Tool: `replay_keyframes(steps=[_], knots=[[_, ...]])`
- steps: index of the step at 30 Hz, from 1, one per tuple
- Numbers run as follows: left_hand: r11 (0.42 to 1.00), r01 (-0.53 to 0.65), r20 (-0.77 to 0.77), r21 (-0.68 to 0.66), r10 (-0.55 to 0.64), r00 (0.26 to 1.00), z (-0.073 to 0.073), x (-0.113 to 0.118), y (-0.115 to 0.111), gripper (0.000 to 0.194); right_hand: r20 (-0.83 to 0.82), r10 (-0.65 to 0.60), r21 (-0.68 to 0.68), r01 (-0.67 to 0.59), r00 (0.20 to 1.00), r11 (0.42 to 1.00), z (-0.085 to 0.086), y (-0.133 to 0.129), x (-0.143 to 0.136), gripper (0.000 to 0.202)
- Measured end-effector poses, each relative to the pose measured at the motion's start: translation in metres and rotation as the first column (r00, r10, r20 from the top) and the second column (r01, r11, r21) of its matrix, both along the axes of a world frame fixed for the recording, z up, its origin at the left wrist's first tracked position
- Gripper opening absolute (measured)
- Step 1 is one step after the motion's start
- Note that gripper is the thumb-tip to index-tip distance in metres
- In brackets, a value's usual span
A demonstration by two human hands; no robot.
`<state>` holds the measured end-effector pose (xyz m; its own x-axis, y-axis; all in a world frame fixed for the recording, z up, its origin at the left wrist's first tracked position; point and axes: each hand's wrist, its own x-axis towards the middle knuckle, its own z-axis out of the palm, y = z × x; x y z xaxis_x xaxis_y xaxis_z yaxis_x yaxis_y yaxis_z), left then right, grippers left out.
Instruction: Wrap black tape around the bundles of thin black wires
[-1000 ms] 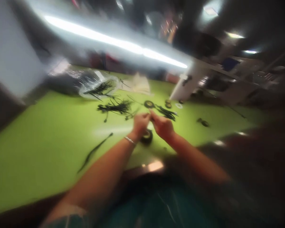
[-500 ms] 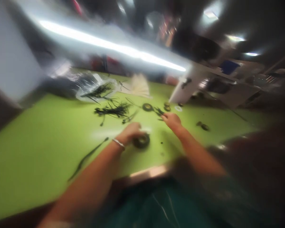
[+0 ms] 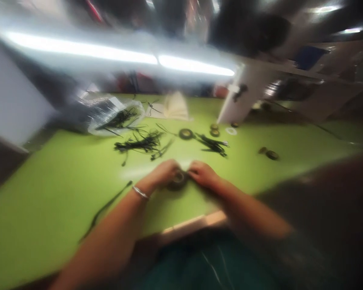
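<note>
My left hand (image 3: 167, 171), with a silver bracelet at the wrist, is closed on a black tape roll (image 3: 178, 180) above the green table (image 3: 48, 201). Close by on the right, my right hand (image 3: 199, 172) is closed with its fingertips at the roll's right edge; what they pinch is too blurred to make out. Beyond the hands lie a heap of black cables (image 3: 142, 141) and, to the right, a small bundle of black cables (image 3: 213, 145). Another tape roll (image 3: 186, 134) lies flat between them.
A clear plastic bag (image 3: 117, 117) of black cables is at the back left, beside an open booklet (image 3: 175, 106). Small rolls (image 3: 214, 130) and a white ring (image 3: 231, 131) lie back right. More rolls (image 3: 271, 155) lie farther right. A single black cable (image 3: 104, 209) lies left.
My right hand has moved from the small cable bundle back toward me, to the tape roll at my left hand. The bundle now lies uncovered. The camera view has shifted slightly.
</note>
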<state>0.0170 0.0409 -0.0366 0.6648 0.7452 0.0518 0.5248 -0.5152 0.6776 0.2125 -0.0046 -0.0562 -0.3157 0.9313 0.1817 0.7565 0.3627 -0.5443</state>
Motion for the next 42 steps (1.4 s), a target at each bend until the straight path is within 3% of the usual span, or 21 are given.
replay_keyframes(steps=[9, 17, 21, 27, 32, 35, 39, 42], knots=[[0.999, 0.028, 0.235, -0.035, -0.019, 0.972, -0.015, -0.001, 0.012, 0.018, -0.123, -0.242, -0.149, 0.223, 0.962, 0.963, 0.018, -0.012, -0.009, 0.025], [0.988, 0.146, 0.436, -0.046, -0.112, 0.893, -0.007, 0.005, 0.011, 0.027, -0.137, -0.376, 0.013, 0.382, 0.916, 0.924, 0.058, -0.032, -0.015, 0.024], [0.979, 0.202, 0.485, -0.040, -0.158, 0.860, -0.001, 0.006, 0.008, 0.025, -0.135, -0.388, 0.089, 0.402, 0.911, 0.912, 0.072, -0.036, -0.011, 0.023], [0.975, 0.222, 0.491, -0.031, -0.178, 0.853, 0.000, 0.006, 0.008, 0.025, -0.175, -0.343, -0.067, 0.337, 0.923, 0.939, 0.080, -0.027, -0.004, 0.024], [0.988, 0.140, 0.470, -0.072, -0.090, 0.878, -0.008, 0.007, 0.008, 0.038, -0.220, -0.271, -0.126, 0.248, 0.937, 0.961, 0.078, 0.001, 0.000, 0.025], [0.993, 0.063, 0.440, -0.098, -0.014, 0.898, -0.012, 0.008, 0.005, 0.030, -0.239, -0.188, -0.211, 0.139, 0.953, 0.968, 0.073, 0.028, 0.002, 0.022], [0.987, -0.095, 0.429, -0.132, 0.143, 0.892, -0.015, 0.011, 0.004, 0.025, -0.326, -0.171, -0.272, 0.081, 0.930, 0.959, 0.065, 0.062, 0.011, 0.027], [0.961, -0.235, 0.432, -0.145, 0.275, 0.859, -0.021, 0.015, 0.003, 0.026, -0.376, -0.194, -0.296, 0.081, 0.906, 0.952, 0.054, 0.073, 0.015, 0.039]])
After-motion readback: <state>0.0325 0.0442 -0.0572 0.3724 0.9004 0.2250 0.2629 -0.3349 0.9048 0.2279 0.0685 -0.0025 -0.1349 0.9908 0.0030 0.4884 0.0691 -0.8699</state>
